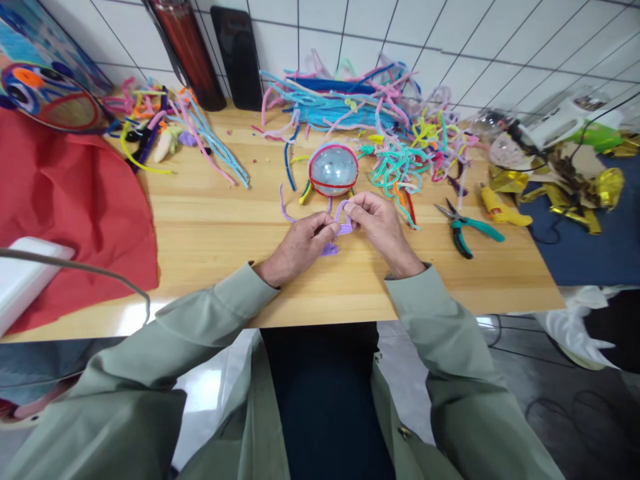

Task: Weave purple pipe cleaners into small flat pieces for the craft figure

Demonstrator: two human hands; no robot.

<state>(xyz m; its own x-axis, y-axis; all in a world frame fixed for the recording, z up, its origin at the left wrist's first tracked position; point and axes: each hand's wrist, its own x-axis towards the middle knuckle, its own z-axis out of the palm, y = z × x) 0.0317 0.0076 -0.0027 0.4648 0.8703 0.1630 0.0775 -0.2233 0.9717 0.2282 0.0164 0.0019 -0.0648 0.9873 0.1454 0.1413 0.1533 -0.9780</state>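
Observation:
Both my hands meet above the wooden table, fingers pinched on a light purple pipe cleaner [341, 209] bent into a loop. My left hand [306, 245] grips it from the left, and my right hand [379, 223] pinches the loop's upper right side. Flat purple rows [345, 229] show between the hands. A darker purple piece [329, 249] lies just below my left fingertips. Right beyond my hands sits a clear dome [333, 170] rimmed with red pipe cleaner. Another purple pipe cleaner [283, 203] curves on the table to the left.
Pliers [465, 228] and a yellow glue gun [503, 207] lie at right. Heaped pipe cleaners [340, 100] line the tiled wall. A red flask [187, 53] and a phone [237, 59] stand behind. Red cloth [100, 213] and a white box [35, 273] are at left, crossed by a cable.

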